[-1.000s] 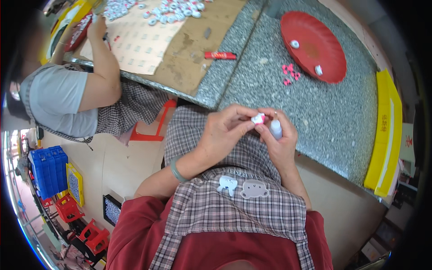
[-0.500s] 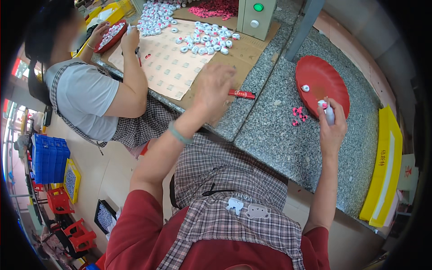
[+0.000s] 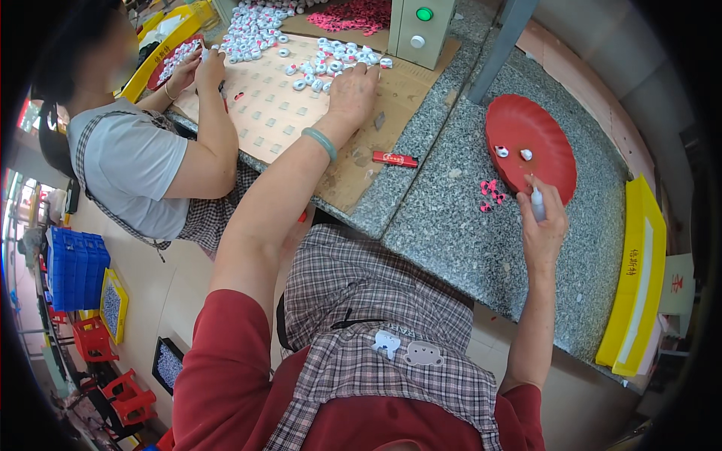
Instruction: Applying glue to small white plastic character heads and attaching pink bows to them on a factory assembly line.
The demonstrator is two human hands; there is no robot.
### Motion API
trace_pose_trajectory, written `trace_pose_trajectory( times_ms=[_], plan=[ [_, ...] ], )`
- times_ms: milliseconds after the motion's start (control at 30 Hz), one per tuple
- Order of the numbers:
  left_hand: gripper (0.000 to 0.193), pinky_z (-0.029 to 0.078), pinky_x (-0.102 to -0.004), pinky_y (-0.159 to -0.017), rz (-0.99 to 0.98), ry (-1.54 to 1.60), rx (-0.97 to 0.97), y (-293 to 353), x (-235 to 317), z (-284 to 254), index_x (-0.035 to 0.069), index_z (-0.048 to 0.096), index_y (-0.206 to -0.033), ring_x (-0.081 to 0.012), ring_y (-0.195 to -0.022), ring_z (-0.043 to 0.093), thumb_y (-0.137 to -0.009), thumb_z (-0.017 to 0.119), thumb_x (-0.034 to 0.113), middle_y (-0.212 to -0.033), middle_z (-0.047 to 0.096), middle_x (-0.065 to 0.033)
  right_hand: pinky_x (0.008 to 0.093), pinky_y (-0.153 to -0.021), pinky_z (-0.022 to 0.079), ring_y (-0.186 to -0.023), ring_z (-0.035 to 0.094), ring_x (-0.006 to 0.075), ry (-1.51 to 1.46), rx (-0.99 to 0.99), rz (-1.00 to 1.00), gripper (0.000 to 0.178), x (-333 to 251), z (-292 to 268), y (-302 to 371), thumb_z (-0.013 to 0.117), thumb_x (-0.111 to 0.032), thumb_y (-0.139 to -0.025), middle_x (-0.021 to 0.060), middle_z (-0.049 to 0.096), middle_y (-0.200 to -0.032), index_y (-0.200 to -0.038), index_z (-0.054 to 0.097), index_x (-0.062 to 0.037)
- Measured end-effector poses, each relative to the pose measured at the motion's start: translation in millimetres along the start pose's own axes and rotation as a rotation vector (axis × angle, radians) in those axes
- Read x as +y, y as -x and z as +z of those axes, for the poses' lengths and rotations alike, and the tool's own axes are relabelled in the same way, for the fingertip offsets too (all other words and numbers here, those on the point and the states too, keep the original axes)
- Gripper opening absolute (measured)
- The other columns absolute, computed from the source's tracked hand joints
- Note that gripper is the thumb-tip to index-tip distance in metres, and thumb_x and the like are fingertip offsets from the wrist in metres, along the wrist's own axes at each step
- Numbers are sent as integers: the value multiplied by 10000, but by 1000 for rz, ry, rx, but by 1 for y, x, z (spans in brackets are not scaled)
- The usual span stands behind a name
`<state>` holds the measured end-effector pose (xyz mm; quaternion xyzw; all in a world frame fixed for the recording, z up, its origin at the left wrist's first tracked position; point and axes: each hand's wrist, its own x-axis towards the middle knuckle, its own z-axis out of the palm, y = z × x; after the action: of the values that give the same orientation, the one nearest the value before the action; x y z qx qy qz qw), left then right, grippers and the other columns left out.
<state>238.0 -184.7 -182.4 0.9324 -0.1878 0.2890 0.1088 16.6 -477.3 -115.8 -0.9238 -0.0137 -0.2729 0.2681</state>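
Note:
My right hand (image 3: 543,229) is closed around a small translucent squeeze bottle (image 3: 537,204) with a narrow nozzle pointing up. It is by the near rim of a red scalloped dish (image 3: 545,143). Two small white pieces lie in the dish: one piece (image 3: 502,151) shows a dark and pink mark, the other (image 3: 526,155) is beside it. Left of the dish lie several small pink-and-black parts (image 3: 492,195). Palm down, my left hand (image 3: 352,98) reaches to the near edge of a group of white ring-like pieces (image 3: 331,64). Its fingers bend forward and the fingertips are hidden.
A red lighter-shaped object (image 3: 395,159) lies on the cardboard's edge (image 3: 383,139). Behind stand a box with a green button (image 3: 425,34) and a grey post (image 3: 500,52). A pink heap (image 3: 353,15) lies farther back. At left, a co-worker (image 3: 143,158) handles similar pieces.
My left hand has moved forward to the white pieces. The white-and-pink piece that was at my right fingertips now lies in the dish. My right hand still holds the bottle.

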Motion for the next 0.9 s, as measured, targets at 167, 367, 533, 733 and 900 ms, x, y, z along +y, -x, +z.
trace_pose_trajectory(
  times_ms=[167, 367, 533, 733, 900],
  plan=[
    [168, 505, -339, -703, -35, 44, 3, 6, 7, -15, 62, 639, -916, -237, -781, 621, -756, 625, 115, -895, 597, -119, 197, -494, 377, -620, 524, 100, -476, -174, 252, 294, -12, 6, 30, 621, -118, -830, 47, 574, -891, -1104, 548, -42],
    [340, 480, -249, -780, -523, 1540, -365, 69, 67, -89, -9, 539, -1175, -122, -877, 592, -850, 594, 74, -1046, 615, -86, 175, -420, 292, -577, 464, 74, -1232, -264, 580, 430, -20, 8, 59, 650, -168, -804, 48, 519, -931, -1160, 441, -46],
    [300, 485, -258, -791, -606, 1945, -455, 130, 111, -125, -12, 579, -1128, -138, -893, 601, -838, 614, 55, -1022, 629, -82, 176, -413, 304, -599, 485, 85, -1267, -230, 527, 420, -32, 7, 70, 644, -188, -821, 69, 500, -974, -1160, 450, -33],
    [352, 483, -243, -797, -686, 2124, -564, 158, 134, -137, -18, 529, -1193, -154, -924, 599, -854, 587, 55, -1101, 604, -147, 170, -418, 334, -582, 506, 88, -1195, -145, 453, 444, -34, 2, 83, 662, -170, -820, 82, 541, -907, -1179, 458, -5],
    [339, 489, -246, -795, -656, 2091, -581, 161, 141, -142, -19, 533, -1183, -152, -905, 607, -857, 584, 60, -1113, 602, -158, 174, -426, 352, -557, 506, 82, -1134, 7, 400, 477, -47, -1, 84, 677, -209, -821, 92, 576, -860, -1190, 466, 7]
  ],
)
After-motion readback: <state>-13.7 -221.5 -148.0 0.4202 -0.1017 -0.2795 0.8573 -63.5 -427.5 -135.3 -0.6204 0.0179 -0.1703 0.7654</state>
